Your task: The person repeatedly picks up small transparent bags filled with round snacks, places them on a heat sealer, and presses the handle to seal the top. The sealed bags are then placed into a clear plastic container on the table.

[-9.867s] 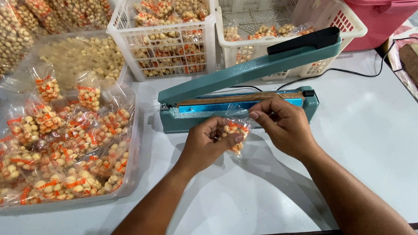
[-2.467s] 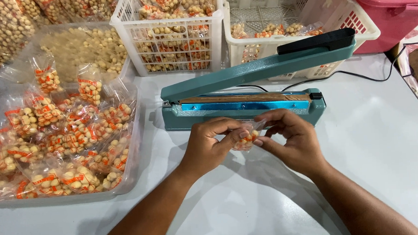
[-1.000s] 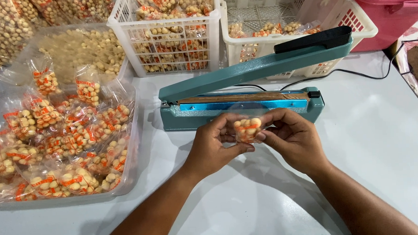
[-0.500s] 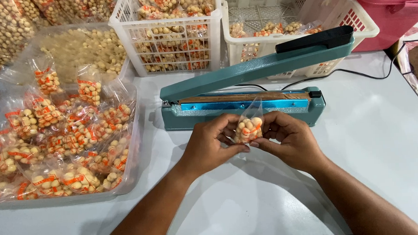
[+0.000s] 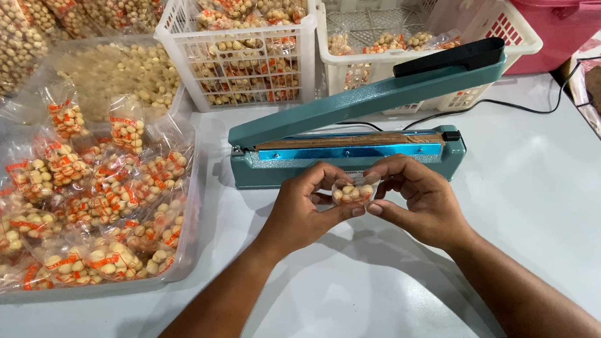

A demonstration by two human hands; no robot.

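Small clear bag of pale round snacks (image 5: 353,192), pinched between both hands just in front of the sealer. Left hand (image 5: 302,213) gripping its left edge with thumb and fingertips; right hand (image 5: 420,197) pinching the right edge likewise. Teal heat sealer (image 5: 353,143) just behind, lever arm raised, on a white table (image 5: 539,212). Clear tray (image 5: 191,214) of filled bags at left. White baskets (image 5: 241,50) and a pink tub (image 5: 564,15) behind.

head view — steeply downward, close
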